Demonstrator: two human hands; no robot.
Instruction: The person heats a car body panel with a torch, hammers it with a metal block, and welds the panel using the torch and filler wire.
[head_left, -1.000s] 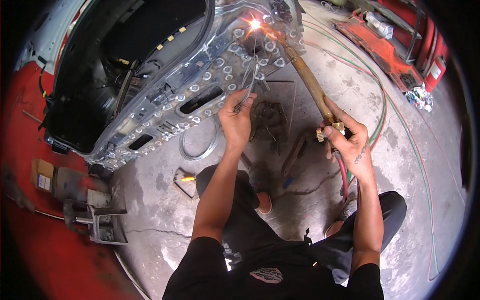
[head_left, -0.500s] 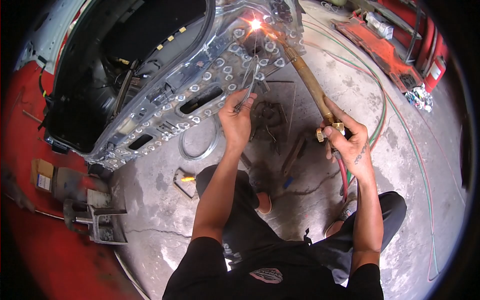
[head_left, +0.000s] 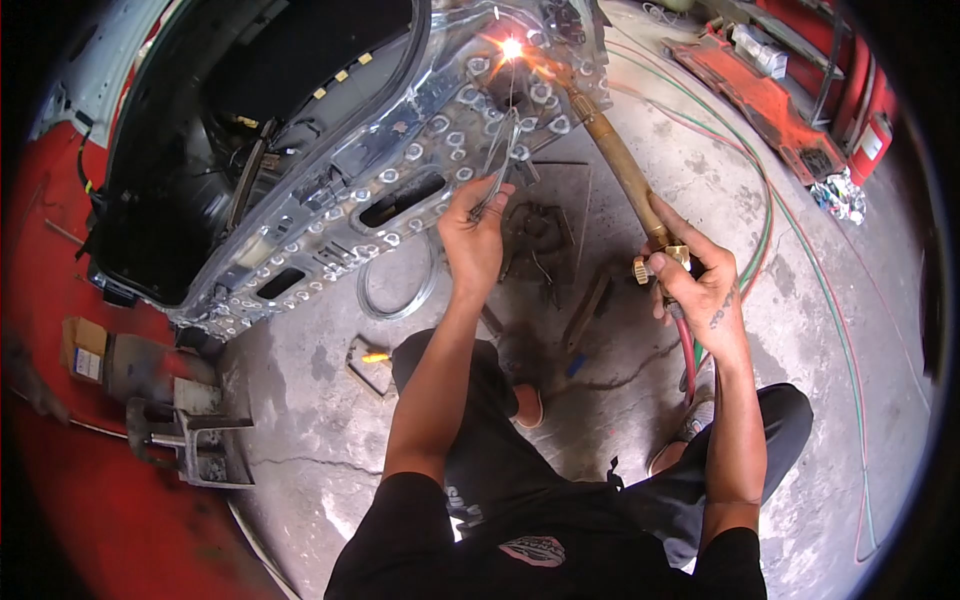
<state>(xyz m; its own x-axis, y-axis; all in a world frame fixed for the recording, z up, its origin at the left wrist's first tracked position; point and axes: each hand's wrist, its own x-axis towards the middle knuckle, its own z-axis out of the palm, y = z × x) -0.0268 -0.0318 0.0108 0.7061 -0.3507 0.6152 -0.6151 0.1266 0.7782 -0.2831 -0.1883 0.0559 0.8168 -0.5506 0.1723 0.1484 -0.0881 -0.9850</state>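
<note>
My right hand (head_left: 700, 272) is closed around the lower end of a brass gas torch (head_left: 622, 165), thumb and fingers by its valve knobs. The torch's tip reaches up to a bright, glowing flame spot (head_left: 512, 48) on a bare metal car body panel (head_left: 400, 170). Ring-shaped weld marks dot that panel. Pinched in my left hand (head_left: 473, 235) is a bent bundle of thin wire (head_left: 505, 145); one strand runs up to the glowing spot. Red and green hoses leave the torch below my right hand.
A coil of wire (head_left: 398, 280) lies on the concrete floor under the panel. Red and green hoses (head_left: 770, 200) curve across the right side. A red floor jack (head_left: 765, 100) and a red cylinder (head_left: 870, 148) are at upper right. A metal bracket (head_left: 195, 440) stands at left.
</note>
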